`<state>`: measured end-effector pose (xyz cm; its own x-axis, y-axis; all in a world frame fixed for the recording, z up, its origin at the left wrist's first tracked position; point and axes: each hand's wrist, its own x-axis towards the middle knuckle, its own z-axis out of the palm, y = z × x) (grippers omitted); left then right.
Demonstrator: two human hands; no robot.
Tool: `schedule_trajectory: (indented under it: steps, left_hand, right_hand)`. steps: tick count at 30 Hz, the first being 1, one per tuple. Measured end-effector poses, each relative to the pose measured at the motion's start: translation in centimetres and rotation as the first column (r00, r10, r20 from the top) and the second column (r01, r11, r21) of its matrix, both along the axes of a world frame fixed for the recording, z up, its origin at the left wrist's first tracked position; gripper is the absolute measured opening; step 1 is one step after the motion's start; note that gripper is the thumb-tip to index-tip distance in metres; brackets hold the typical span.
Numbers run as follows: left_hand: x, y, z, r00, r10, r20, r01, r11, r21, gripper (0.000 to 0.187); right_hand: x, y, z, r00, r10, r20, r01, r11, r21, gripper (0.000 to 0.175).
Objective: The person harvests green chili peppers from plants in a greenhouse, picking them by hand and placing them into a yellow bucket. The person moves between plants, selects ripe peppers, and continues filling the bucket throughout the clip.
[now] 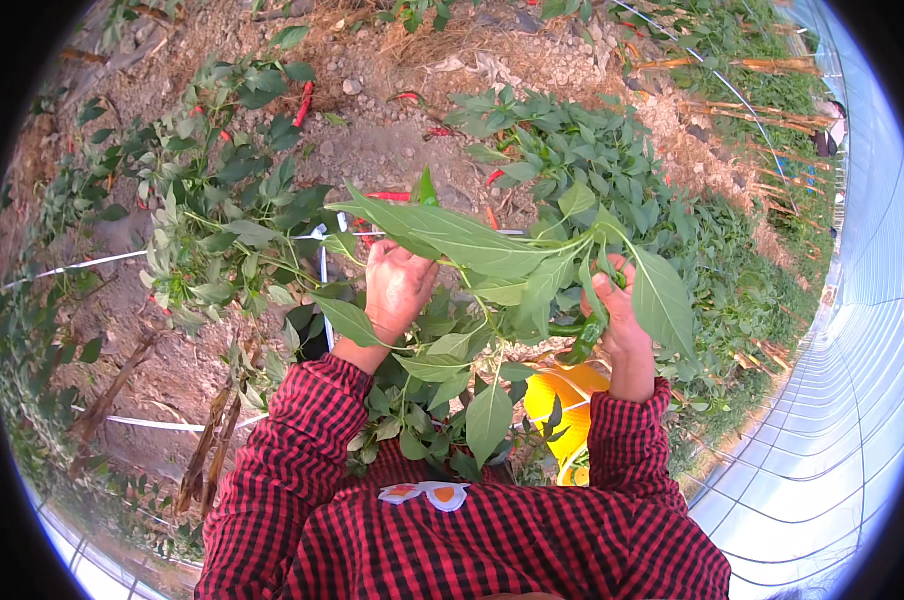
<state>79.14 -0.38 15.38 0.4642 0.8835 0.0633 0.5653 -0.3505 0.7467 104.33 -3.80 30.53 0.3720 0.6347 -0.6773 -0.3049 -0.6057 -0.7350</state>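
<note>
My left hand (398, 289) is closed among the stems of a chilli pepper plant, its fingertips behind a large leaf; it seems to grip a stem, though what lies in it is hidden. Red chillies (389, 196) show just beyond it. To the right, my right hand (613, 296) has its fingers curled around green chillies at the leafy top of a branch. One dark green chilli (587, 339) hangs below its fingers. Broad pepper leaves (470, 240) spread between both hands. A yellow container (560, 405) is partly visible beneath my right forearm.
White support strings (155, 424) cross the rows of pepper plants (227, 180). Dry stalks (215, 442) stand at lower left. Red chillies and straw lie on bare soil ahead. Greenhouse film on curved ribs (812, 420) runs along the right, where another person (831, 127) is partly visible far off.
</note>
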Motion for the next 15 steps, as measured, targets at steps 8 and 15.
schedule_trajectory:
  steps: [8,15]
  left_hand:
    - [-1.4,-0.7,3.3,0.957,-0.290,-0.006,0.290,0.957,0.011,0.012]
    - [-1.3,0.1,5.4,0.937,-0.345,-0.055,0.349,0.932,0.100,0.015]
  right_hand:
    - [-1.2,6.9,-4.7,0.638,0.770,-0.005,-0.755,0.624,-0.202,0.021]
    - [-9.2,10.2,-4.2,0.081,0.996,-0.025,-0.959,0.071,-0.273,0.035]
